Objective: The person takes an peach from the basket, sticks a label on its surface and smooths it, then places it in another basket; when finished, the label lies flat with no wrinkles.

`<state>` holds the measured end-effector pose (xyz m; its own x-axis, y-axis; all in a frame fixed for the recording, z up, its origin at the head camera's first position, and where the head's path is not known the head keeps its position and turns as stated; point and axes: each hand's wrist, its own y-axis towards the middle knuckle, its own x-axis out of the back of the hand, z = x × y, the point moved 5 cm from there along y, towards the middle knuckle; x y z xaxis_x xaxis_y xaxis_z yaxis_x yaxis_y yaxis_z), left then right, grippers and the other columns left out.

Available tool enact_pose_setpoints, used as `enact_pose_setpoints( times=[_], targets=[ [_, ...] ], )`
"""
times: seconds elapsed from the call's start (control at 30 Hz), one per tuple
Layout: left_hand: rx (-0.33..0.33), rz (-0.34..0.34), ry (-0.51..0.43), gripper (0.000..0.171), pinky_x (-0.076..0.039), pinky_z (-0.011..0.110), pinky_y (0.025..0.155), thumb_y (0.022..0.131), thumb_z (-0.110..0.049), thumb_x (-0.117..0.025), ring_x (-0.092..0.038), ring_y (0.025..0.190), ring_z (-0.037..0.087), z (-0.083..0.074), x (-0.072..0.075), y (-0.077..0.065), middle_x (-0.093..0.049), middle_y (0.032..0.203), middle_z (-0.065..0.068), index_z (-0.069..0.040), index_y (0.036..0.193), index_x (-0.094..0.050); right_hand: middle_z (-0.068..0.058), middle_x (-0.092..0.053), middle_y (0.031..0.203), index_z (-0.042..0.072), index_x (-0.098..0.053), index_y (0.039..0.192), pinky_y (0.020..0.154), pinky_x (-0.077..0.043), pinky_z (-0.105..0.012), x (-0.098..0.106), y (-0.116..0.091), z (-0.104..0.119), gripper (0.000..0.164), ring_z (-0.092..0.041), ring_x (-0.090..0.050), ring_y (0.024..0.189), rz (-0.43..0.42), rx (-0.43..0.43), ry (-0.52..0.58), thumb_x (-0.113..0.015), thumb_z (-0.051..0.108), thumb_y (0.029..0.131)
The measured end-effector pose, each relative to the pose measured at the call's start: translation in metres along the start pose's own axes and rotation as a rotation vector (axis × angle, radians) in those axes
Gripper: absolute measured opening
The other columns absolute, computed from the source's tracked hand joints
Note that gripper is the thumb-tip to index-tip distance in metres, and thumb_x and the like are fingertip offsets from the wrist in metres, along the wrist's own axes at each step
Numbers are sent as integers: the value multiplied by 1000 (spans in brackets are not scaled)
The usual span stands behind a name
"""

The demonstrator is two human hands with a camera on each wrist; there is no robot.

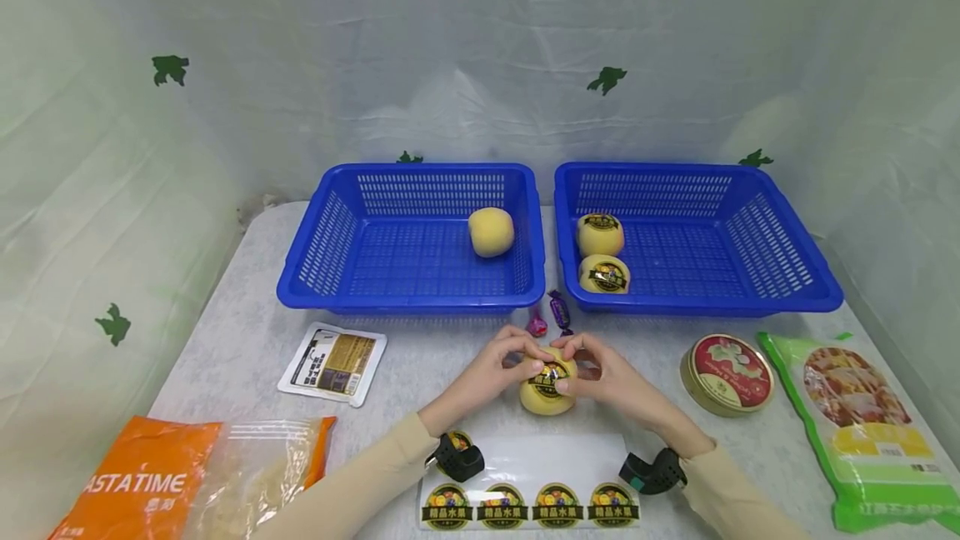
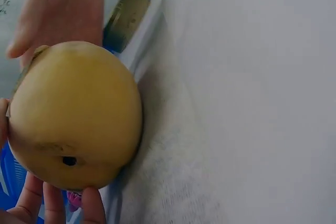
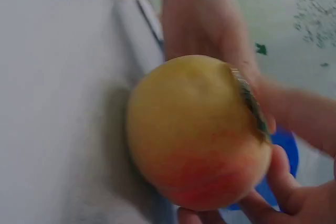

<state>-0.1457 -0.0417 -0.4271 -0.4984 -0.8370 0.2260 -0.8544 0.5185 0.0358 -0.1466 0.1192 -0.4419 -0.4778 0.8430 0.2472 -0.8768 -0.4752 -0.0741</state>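
Note:
A yellow peach (image 1: 547, 403) with a red blush on one side is between both hands, in front of the baskets. A round black-and-gold fruit label (image 1: 550, 380) is on its upper face. My left hand (image 1: 504, 365) holds the peach from the left, its thumb at the label's edge. From the right, my right hand (image 1: 611, 383) holds it with fingers round the far side and thumb on the label. In the right wrist view the label (image 3: 253, 106) shows edge-on, lying along the peach (image 3: 194, 135). A label sheet (image 1: 547, 448) lies between the forearms, with several labels on it.
The left blue basket (image 1: 412, 302) holds one plain peach (image 1: 491, 232); the right basket (image 1: 697, 305) holds two labelled peaches (image 1: 600, 236). Two wrapped candies (image 1: 560, 312) lie by the baskets. Around are a flat packet (image 1: 333, 363), orange bag (image 1: 142, 482), round tin (image 1: 727, 375) and green bag (image 1: 873, 432).

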Motion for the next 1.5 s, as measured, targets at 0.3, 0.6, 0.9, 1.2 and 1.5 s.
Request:
enact_pose_setpoints(
  times=[0.3,0.6,0.9,1.2,1.5],
  targets=[
    [-27,71,85,32,-45,29,80,77,-21,-72,-39,105,15,19,-5,0,-35,113,-1,-19,107,-61,-8,-47,121,10,-40,91,86,-41,-43,-5,-4,6,38,-27,-45,111,-7,110,-180,-73,20,76],
    [-46,120,-40,27,-43,35,85,87,-13,-60,-37,107,17,20,3,0,-39,114,3,-9,113,-62,-2,-49,119,14,-40,89,84,-42,-41,-8,-5,8,41,-24,-46,111,-37,151,-247,-76,21,72],
    [92,51,-83,24,-36,37,88,86,-17,-62,-38,104,17,22,6,1,-43,108,2,-11,108,-66,-13,-45,126,3,-46,93,93,-35,-47,-1,-1,-3,24,-30,-41,117,82,138,73,-66,8,81],
    [96,31,-101,23,-37,34,85,85,-16,-62,-38,101,18,20,5,2,-42,104,3,-7,106,-66,-16,-47,125,-2,-49,92,91,-41,-36,3,-1,-7,21,-30,-44,116,64,111,148,-65,6,81],
    [94,34,-124,22,-39,34,87,86,-7,-59,-39,104,17,2,6,-4,-44,105,4,0,106,-64,-14,-47,126,0,-51,94,92,-35,-42,6,0,-9,13,-30,-41,118,88,102,142,-59,7,86]
  ],
)
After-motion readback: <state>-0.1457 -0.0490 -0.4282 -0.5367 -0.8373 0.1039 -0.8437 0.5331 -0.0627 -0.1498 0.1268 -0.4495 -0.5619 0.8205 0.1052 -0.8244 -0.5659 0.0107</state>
